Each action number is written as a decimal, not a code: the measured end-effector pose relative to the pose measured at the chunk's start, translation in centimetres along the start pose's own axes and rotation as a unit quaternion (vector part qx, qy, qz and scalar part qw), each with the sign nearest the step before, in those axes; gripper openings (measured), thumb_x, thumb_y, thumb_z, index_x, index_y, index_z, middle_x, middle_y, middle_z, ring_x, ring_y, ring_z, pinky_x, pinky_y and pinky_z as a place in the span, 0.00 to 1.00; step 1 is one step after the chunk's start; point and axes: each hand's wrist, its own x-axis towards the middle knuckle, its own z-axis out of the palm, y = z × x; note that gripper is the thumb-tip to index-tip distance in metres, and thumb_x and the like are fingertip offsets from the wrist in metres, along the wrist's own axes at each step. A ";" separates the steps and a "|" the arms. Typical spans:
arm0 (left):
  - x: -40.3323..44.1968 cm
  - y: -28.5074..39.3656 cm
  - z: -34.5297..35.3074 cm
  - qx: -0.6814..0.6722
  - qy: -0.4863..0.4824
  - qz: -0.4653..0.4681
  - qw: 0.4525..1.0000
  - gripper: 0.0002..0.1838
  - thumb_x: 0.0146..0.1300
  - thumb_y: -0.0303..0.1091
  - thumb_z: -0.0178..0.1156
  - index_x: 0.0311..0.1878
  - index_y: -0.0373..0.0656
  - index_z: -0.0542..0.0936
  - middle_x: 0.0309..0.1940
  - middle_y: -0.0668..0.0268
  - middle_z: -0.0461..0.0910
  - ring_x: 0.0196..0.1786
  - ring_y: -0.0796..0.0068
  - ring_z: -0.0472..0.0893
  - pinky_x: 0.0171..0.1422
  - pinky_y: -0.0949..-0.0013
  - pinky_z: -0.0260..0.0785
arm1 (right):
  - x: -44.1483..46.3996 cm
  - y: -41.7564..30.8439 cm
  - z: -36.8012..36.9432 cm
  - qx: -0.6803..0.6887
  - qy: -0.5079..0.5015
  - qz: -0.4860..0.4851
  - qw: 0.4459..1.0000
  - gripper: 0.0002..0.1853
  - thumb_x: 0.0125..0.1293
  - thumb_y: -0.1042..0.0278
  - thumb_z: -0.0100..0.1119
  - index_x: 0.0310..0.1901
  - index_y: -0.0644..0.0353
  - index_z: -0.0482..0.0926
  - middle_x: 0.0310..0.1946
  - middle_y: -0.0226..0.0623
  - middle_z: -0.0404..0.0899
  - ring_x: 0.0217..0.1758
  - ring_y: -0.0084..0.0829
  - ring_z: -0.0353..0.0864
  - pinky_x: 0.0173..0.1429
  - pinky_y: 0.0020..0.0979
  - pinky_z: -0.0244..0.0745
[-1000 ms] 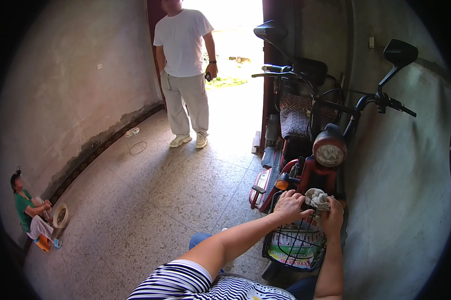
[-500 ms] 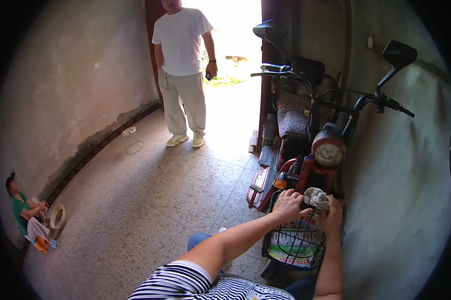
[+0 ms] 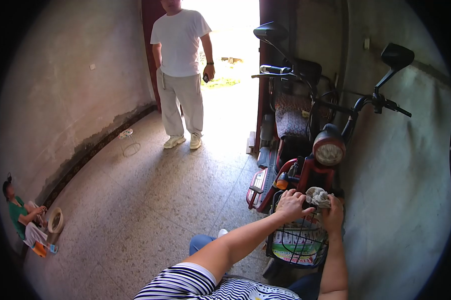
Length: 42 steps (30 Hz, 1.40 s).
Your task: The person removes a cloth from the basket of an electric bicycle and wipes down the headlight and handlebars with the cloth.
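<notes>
My right hand (image 3: pixel 333 214) grips a crumpled greyish-white rag (image 3: pixel 317 197) at the back rim of a black wire basket (image 3: pixel 295 243). My left hand (image 3: pixel 291 205) lies on the same rim just left of the rag, its fingers stretched out and the thumb apart. Whether those fingertips curl over the wire is hard to see. The basket sits on the front of a red electric tricycle or scooter (image 3: pixel 321 171), below its round headlight (image 3: pixel 329 151). Printed green and white packaging (image 3: pixel 288 246) lies inside the basket.
A person in a white T-shirt (image 3: pixel 179 47) stands by the bright doorway, holding a small dark object. At far left, another person in green (image 3: pixel 18 212) sits low beside a round basin (image 3: pixel 56 220). A small stool (image 3: pixel 126 134) stands near the left wall. Handlebars and mirrors (image 3: pixel 398 56) rise ahead.
The view has shifted slightly. My right hand and the rag stay at the basket rim with barely any movement, and my left hand remains beside them.
</notes>
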 end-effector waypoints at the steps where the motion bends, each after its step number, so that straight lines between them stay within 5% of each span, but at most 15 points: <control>1: 0.0 0.0 0.0 -0.001 -0.003 0.000 1.000 0.37 0.58 0.68 0.53 0.55 0.43 0.77 0.57 0.58 0.76 0.67 0.51 0.66 0.71 0.51 0.56 | 0.0 0.1 0.0 -0.001 0.001 -0.001 1.000 0.18 0.59 0.66 0.60 0.50 0.60 0.76 0.48 0.48 0.79 0.56 0.50 0.76 0.60 0.44 0.70; 42: -0.6 -0.1 -0.2 -0.021 0.013 -0.008 1.000 0.36 0.60 0.66 0.53 0.53 0.40 0.77 0.56 0.58 0.76 0.67 0.51 0.66 0.71 0.52 0.55 | -0.4 1.6 0.6 0.017 -0.023 -0.018 0.999 0.21 0.59 0.73 0.55 0.56 0.63 0.73 0.54 0.51 0.76 0.58 0.51 0.75 0.65 0.43 0.67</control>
